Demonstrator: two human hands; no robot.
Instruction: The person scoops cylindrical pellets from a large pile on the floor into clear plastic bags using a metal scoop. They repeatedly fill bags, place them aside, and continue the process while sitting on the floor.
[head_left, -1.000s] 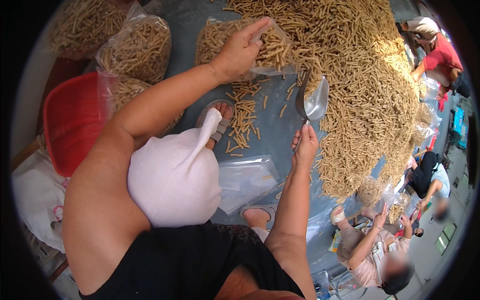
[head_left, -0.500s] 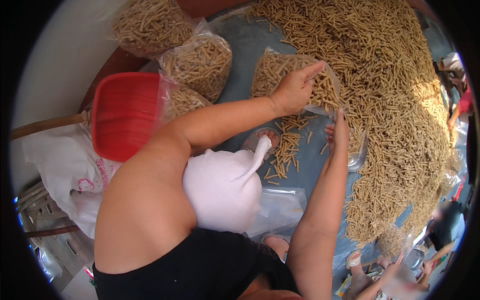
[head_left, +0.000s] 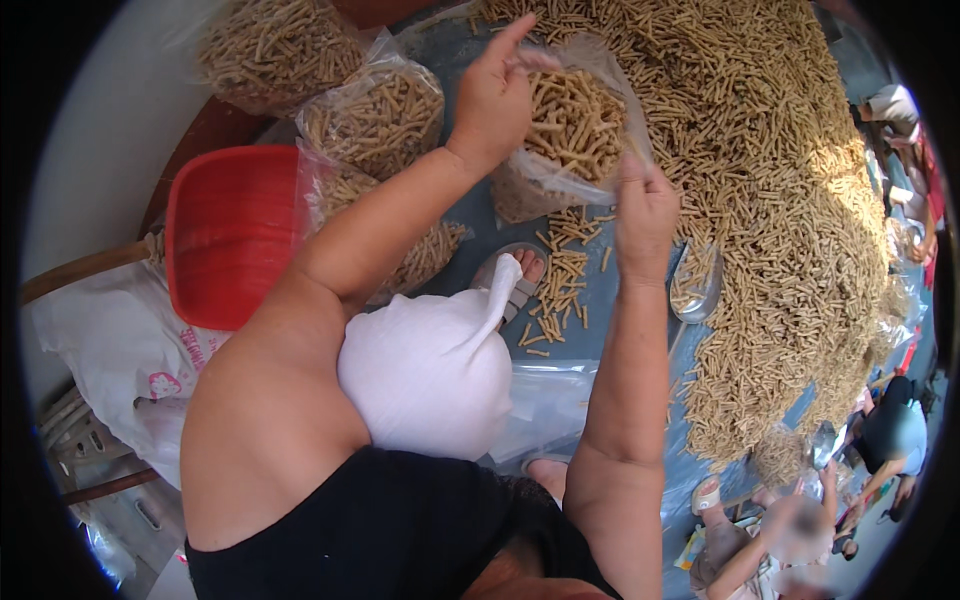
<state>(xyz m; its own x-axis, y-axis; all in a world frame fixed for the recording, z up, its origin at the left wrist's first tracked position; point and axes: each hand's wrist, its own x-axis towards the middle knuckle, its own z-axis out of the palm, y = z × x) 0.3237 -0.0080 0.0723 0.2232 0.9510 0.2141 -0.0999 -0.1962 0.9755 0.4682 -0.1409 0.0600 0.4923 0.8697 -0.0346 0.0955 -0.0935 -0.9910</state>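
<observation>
A clear plastic bag (head_left: 569, 123) of short tan stick pieces stands open at its top, above my feet. My left hand (head_left: 492, 105) is at the bag's upper left rim, index finger raised, the others blurred against the plastic. My right hand (head_left: 645, 210) has its fingers closed on the bag's right rim. Just right of that hand, a metal scoop (head_left: 697, 285) with some sticks in it lies at the edge of the big heap of sticks (head_left: 770, 270). A few loose sticks (head_left: 565, 280) lie on the blue-grey sheet (head_left: 460, 185) below the bag.
More filled bags (head_left: 375, 115) stand at upper left beside a red plastic tub (head_left: 225, 235). A white sack (head_left: 120, 330) and wooden poles are at left. A white cloth-covered knee (head_left: 420, 370) is below me, with flat clear bags (head_left: 540, 420) alongside. Co-workers (head_left: 890, 430) work along the right.
My right hand has let go of the scoop and moved up to the bag's rim. The bag has turned more upright, its opening facing up, and my left hand has risen along its rim.
</observation>
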